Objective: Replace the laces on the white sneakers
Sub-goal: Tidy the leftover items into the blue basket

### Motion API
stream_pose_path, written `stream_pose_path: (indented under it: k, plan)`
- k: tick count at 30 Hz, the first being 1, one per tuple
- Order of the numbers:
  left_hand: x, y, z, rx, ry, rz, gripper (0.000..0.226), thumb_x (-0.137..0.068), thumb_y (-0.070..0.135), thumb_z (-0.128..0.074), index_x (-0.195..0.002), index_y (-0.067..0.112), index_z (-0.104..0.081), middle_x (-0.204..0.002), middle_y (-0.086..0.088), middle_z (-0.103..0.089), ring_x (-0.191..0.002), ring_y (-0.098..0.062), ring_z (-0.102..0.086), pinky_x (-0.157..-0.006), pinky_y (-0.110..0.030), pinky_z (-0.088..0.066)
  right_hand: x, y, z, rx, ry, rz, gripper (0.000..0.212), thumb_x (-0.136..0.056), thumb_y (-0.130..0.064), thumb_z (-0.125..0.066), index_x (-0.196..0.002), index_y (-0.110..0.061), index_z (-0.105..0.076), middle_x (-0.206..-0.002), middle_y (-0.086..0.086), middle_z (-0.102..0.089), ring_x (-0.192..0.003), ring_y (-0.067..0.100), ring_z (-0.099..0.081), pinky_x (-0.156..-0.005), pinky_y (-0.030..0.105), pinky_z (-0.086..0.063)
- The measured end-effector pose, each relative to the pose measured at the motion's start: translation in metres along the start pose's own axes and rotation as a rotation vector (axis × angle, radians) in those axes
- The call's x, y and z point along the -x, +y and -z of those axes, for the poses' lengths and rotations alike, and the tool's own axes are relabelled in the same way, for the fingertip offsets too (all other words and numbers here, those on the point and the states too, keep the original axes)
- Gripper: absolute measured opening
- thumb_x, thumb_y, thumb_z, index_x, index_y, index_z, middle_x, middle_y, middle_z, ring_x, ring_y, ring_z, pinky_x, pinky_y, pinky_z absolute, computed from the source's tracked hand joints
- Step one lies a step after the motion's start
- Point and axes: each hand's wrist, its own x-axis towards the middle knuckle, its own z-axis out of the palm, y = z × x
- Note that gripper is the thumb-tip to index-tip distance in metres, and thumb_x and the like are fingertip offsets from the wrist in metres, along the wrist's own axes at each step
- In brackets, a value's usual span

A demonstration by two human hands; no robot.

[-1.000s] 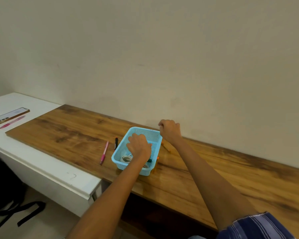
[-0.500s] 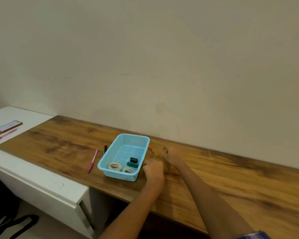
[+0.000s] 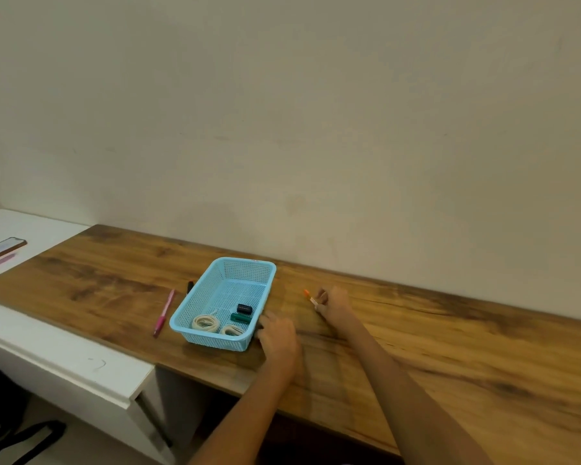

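Two coiled cream laces lie in the front of a light blue mesh basket on the wooden tabletop. My left hand lies knuckles up against the basket's front right corner with its fingers curled; whether it grips anything is hidden. To the right of the basket, my right hand pinches a thin pen with an orange tip just above the wood. No sneakers are in view.
A small black item and a green one also lie in the basket. A pink pen and a black marker lie left of it. A phone rests on the white table at far left. A wall runs along the tabletop's back edge.
My left hand has come out of the basket to its front right corner. My right hand left the basket's back rim, moved right and picked up the orange-tipped pen.
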Motion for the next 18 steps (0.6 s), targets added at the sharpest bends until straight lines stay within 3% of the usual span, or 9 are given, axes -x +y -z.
stream_pose_path:
  k: [3, 8, 11, 13, 18]
  plan:
    - [-0.002, 0.003, 0.001, 0.021, -0.048, -0.009, 0.029, -0.098, 0.001, -0.035, -0.123, 0.001, -0.051, -0.131, -0.018, -0.042, -0.120, -0.027, -0.045, -0.091, -0.029, -0.047, 0.014, 0.012, 0.010, -0.114, 0.063, -0.047, 0.022, -0.078, 0.001, -0.062, -0.095, -0.013, -0.061, -0.064, -0.007, -0.053, -0.061, 0.005, -0.048, -0.052, 0.016, -0.034]
    - [-0.005, 0.004, 0.009, 0.206, -0.148, -0.024, 0.032, -0.098, 0.006, -0.039, -0.129, 0.002, -0.048, -0.133, -0.017, -0.046, -0.120, -0.027, -0.049, -0.097, -0.032, -0.046, 0.027, 0.005, 0.015, -0.219, -0.061, -0.066, 0.012, -0.082, -0.002, -0.065, -0.087, -0.013, -0.062, -0.067, -0.003, -0.055, -0.059, 0.011, -0.050, -0.049, 0.020, -0.038]
    - [-0.010, 0.002, 0.019, 0.617, -0.290, -0.079, 0.032, -0.094, 0.003, -0.048, -0.127, 0.003, -0.047, -0.126, -0.016, -0.054, -0.110, -0.027, -0.057, -0.087, -0.034, -0.053, 0.036, -0.008, 0.019, -0.411, -0.088, -0.140, 0.013, -0.085, 0.004, -0.061, -0.092, -0.007, -0.061, -0.068, 0.002, -0.055, -0.055, 0.010, -0.049, -0.039, 0.015, -0.037]
    - [-0.009, -0.002, 0.028, 0.989, -0.361, -0.065, 0.040, -0.094, 0.000, -0.045, -0.133, 0.008, -0.039, -0.124, -0.015, -0.052, -0.100, -0.023, -0.056, -0.075, -0.033, -0.054, 0.041, -0.018, 0.026, -0.468, -0.071, -0.131, 0.015, -0.085, 0.007, -0.060, -0.097, -0.001, -0.063, -0.069, 0.003, -0.056, -0.057, 0.010, -0.051, -0.041, 0.013, -0.040]
    - [-0.010, -0.013, 0.055, 1.501, -0.221, -0.053, 0.038, -0.091, 0.005, -0.058, -0.125, 0.013, -0.043, -0.108, -0.008, -0.056, -0.090, -0.019, -0.062, -0.070, -0.031, -0.058, 0.045, -0.051, 0.045, -0.581, -0.099, -0.087, 0.013, -0.087, 0.000, -0.061, -0.098, -0.005, -0.067, -0.080, 0.002, -0.065, -0.071, 0.010, -0.061, -0.058, 0.019, -0.053]
